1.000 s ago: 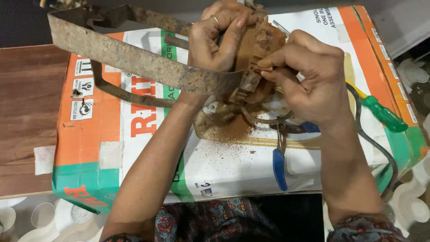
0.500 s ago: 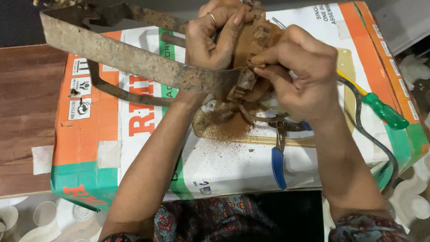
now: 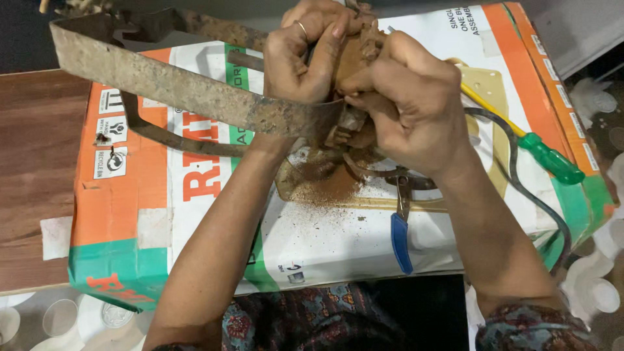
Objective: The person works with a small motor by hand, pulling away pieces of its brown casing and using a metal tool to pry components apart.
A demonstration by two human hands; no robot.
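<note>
My left hand point(image 3: 305, 55) is closed around a rusty brown metal part point(image 3: 354, 55) held above a printed cardboard box point(image 3: 195, 188). A ring shows on one finger. My right hand point(image 3: 406, 101) grips the same part from the right, fingers curled tight against it. A long rusty flat metal strap point(image 3: 175, 88) runs from the part out to the upper left. A second curved rusty strap point(image 3: 162, 133) hangs below it. Rust powder point(image 3: 328, 188) lies on the box under the hands.
Blue-handled pliers point(image 3: 402, 227) lie on the box below my right hand. A green-handled screwdriver with a yellow shaft point(image 3: 543, 156) rests at the right, beside a dark cable point(image 3: 533, 195). A wooden tabletop point(image 3: 32, 175) is at the left. White moulded packing point(image 3: 588, 286) sits at the lower right.
Both hands have shifted slightly up and closer together on the rusty part. The strap has tilted a little with them.
</note>
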